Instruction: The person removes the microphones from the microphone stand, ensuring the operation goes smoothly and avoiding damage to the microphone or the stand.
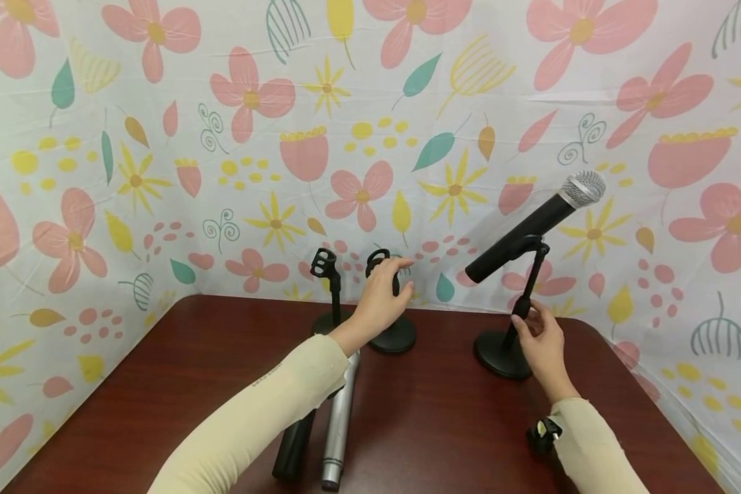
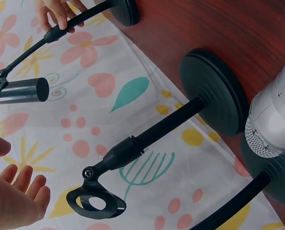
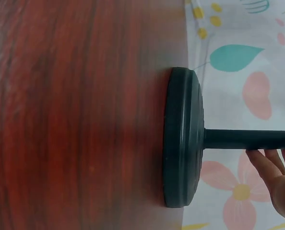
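The head view shows your right hand [image 1: 543, 339] gripping the stem of the right stand [image 1: 497, 355], whose clip carries the black microphone [image 1: 520, 237] tilted grille-up above the table [image 1: 432, 412]; the step in hand appears to be positioning this loaded stand. Your left arm reaches forward, left hand [image 1: 377, 298] grasping nothing, fingers relaxed just beside the clip of the vacant middle stand [image 1: 394, 337]. The next move probably calls for lowering those fingers onto its stem.
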Demonstrator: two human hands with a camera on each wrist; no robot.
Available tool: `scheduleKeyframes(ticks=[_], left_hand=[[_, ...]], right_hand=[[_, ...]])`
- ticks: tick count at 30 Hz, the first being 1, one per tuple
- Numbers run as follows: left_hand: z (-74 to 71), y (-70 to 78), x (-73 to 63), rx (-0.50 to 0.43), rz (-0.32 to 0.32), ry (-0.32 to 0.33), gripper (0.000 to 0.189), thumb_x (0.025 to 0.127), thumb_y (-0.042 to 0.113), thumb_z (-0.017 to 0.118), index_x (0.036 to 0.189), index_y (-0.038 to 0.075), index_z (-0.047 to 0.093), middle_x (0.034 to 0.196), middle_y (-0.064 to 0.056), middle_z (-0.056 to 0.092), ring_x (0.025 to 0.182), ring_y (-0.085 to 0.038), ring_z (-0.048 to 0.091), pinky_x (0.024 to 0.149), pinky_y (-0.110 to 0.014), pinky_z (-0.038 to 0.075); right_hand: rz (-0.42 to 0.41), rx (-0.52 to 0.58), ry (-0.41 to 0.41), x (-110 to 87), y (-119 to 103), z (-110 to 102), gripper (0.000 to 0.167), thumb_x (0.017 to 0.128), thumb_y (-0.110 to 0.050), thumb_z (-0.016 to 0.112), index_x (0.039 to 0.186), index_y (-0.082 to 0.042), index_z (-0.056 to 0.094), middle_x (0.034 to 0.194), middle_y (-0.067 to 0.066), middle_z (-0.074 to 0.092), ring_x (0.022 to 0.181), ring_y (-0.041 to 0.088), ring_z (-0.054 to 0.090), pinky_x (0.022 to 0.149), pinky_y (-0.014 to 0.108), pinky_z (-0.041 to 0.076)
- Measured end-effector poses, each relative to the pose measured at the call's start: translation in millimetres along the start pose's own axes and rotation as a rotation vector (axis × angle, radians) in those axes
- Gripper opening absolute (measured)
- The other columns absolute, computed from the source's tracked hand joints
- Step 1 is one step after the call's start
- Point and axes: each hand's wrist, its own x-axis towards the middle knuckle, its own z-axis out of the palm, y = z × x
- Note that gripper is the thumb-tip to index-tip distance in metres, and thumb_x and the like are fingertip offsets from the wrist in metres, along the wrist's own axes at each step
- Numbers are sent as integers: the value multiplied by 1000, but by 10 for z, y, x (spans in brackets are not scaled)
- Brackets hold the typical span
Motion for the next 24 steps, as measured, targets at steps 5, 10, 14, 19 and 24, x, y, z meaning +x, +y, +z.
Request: scheduleKeyframes(ticks=[5,10,14,19,24], left_hand=[[-6,2,8,0,6,-7,35,95,8,58,130,4,55,129,-11,55,122,-28,48,101,-43,41],[-39,20,32,-10,1,3,35,96,8,57,130,5,55,130,-11,55,120,-27,49,100,-41,42],[-61,59,57,-18,6,-2,35,96,9,57,131,5,55,130,-11,55,119,-28,50,99,-40,43],[-71,90,82,-9,26,3,35,96,10,57,130,7,55,128,-9,55,116,-25,51,98,-37,44],[-93,103,95,-25,29,7,35,96,10,57,131,5,55,129,-10,55,116,-26,51,97,-39,43]], right_hand=[[59,17,14,11,11,5,47,94,-7,62,138,2,48,116,25,58,89,-15,48,76,1,39],[27,62,27,29,-23,49,47,91,-2,64,135,4,50,112,26,59,87,-14,51,77,2,40],[-3,78,41,36,-111,87,45,89,1,65,132,6,52,108,26,60,86,-13,52,77,3,40],[-13,110,48,44,-239,134,44,89,2,65,130,6,53,108,25,60,84,-12,54,74,4,41],[-24,146,18,-1,-491,181,40,87,6,66,125,9,55,106,28,62,82,-8,57,69,6,44]])
